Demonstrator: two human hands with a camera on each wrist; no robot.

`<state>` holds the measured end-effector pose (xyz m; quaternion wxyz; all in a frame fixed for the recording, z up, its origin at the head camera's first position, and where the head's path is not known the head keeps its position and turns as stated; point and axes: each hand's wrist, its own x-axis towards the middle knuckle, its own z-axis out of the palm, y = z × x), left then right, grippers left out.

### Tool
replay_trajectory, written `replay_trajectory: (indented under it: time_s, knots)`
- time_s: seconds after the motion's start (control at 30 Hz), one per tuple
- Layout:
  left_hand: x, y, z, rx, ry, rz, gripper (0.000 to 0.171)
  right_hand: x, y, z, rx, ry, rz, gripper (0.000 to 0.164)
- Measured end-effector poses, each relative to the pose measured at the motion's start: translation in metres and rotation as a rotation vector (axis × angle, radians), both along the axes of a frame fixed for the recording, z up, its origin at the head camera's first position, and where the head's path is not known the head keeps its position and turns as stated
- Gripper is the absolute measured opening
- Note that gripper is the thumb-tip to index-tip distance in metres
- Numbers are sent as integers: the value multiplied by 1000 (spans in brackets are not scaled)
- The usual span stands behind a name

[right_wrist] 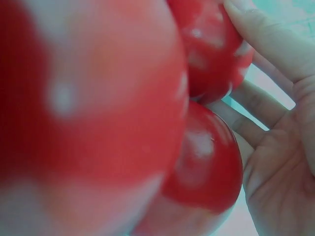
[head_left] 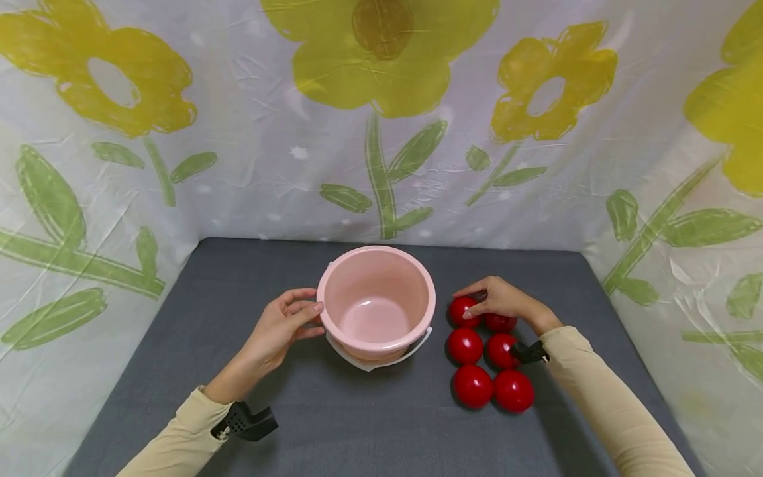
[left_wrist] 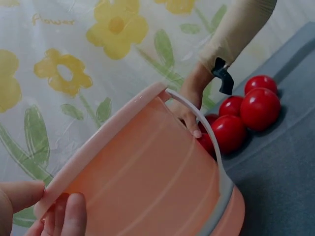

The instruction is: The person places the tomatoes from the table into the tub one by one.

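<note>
A pink bucket (head_left: pixel 375 298) stands upright on the grey table, with nothing inside it. My left hand (head_left: pixel 286 324) pinches its left rim, thumb over the edge and fingers against the outer wall, as the left wrist view also shows. To the right of the bucket several glossy red balls lie grouped in two columns. My right hand (head_left: pixel 497 299) grips the far left red ball (head_left: pixel 461 311), thumb on its near side and fingers behind. Another red ball (head_left: pixel 499 322) sits under that palm, partly hidden. In the right wrist view a blurred red ball (right_wrist: pixel 98 118) fills the left side.
Nearer me lie more balls, among them a front left ball (head_left: pixel 473 386) and a front right ball (head_left: pixel 514 391). The bucket's white handle (head_left: pixel 381 363) hangs down at its front. A flowered curtain (head_left: pixel 256 185) stands behind the grey table (head_left: pixel 357 430) and along both sides.
</note>
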<state>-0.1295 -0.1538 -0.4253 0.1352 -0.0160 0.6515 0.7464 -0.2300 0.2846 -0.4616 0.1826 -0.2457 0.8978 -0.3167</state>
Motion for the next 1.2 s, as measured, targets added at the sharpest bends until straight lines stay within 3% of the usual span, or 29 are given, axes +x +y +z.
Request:
replay_trajectory:
  time_s: [0.33, 0.53, 0.97, 1.2]
  knots:
    - [0, 4, 3, 36, 8, 11, 56, 0, 1, 9, 0, 2, -24, 49]
    - [2, 4, 5, 38, 29, 4, 60, -6, -4, 33, 17, -17, -21, 52]
    - [2, 7, 3, 33, 37, 46, 56, -13, -16, 86, -51, -112, -52, 54]
    - [2, 8, 3, 17, 46, 44, 55, -16, -25, 109, -73, -61, -7, 53]
